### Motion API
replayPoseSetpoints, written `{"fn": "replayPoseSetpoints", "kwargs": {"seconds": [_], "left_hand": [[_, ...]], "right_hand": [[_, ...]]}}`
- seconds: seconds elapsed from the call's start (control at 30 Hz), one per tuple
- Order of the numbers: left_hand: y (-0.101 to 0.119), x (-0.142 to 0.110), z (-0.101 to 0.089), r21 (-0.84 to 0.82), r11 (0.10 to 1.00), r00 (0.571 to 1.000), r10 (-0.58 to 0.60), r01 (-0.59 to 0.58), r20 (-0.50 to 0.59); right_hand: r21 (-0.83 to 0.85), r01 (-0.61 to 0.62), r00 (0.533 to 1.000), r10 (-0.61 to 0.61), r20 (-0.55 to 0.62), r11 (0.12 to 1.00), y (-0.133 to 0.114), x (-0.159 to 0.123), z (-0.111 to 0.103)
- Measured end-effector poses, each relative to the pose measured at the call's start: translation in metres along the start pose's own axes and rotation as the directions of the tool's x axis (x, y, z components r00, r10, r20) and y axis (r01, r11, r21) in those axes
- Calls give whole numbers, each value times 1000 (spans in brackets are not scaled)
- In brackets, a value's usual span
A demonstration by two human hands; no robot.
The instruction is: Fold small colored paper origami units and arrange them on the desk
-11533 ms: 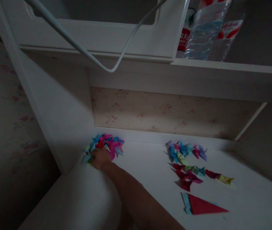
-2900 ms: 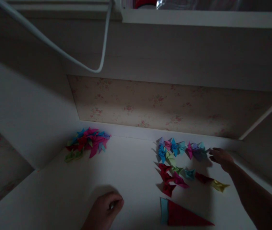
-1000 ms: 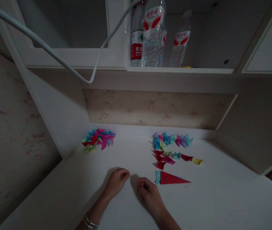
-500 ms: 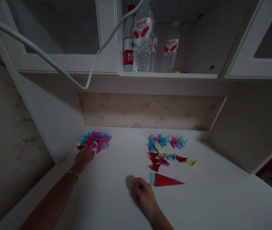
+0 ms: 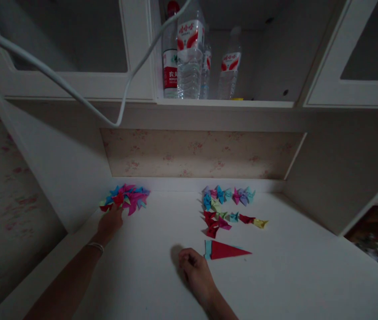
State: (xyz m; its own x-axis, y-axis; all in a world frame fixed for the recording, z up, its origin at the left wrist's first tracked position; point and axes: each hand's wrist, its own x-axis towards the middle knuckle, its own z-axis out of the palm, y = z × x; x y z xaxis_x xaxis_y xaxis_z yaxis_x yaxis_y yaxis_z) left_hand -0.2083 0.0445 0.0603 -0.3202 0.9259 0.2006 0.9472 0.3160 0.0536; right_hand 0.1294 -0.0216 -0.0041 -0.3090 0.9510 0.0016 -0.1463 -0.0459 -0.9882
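At the far left of the white tabletop, my left hand (image 5: 110, 221) reaches to the near edge of a pile of folded paper pieces (image 5: 137, 200) in pink, blue, purple and red. Its outstretched fingers touch a red folded paper piece (image 5: 118, 199) at the front of the pile; I see no grip. My right hand (image 5: 196, 270) rests on the table, loosely curled, with nothing showing in it. Just right of it lies a flat, pointed red paper triangle (image 5: 227, 250) with a light blue paper strip (image 5: 208, 250) at its wide end.
Behind the triangle, several coloured folded papers (image 5: 220, 194) stand in rows, a yellow one (image 5: 260, 223) at the right end. Overhead, an open cabinet holds plastic bottles (image 5: 190, 62). A white cable (image 5: 85, 103) hangs across the upper left. Side panels (image 5: 339, 164) flank the table.
My view has shifted slightly, so the scene sits further left. My left hand has drawn back a little from the pile. The right hand and the papers keep their places.
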Motion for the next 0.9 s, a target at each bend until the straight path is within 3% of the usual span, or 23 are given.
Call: {"fn": "replayPoseSetpoints", "kwargs": {"seconds": [0.27, 0.57, 0.73, 0.9], "left_hand": [[-24, -6, 9, 64, 995, 997, -75, 76, -14], [-31, -6, 8, -50, 995, 996, -91, 90, -25], [-10, -15, 2, -229, 973, 998, -45, 36, -35], [38, -48, -3, -470, 881, 998, 58, -43, 19]], "right_hand": [[3, 1, 1000, -1, 14, 1000, -7, -3, 0], [37, 4, 999, -5, 39, 999, 5, 0, -2], [76, -6, 1000, 4, 29, 997, 2, -1, -1], [207, -38, 999, 43, -20, 978, -4, 0, 0]]}}
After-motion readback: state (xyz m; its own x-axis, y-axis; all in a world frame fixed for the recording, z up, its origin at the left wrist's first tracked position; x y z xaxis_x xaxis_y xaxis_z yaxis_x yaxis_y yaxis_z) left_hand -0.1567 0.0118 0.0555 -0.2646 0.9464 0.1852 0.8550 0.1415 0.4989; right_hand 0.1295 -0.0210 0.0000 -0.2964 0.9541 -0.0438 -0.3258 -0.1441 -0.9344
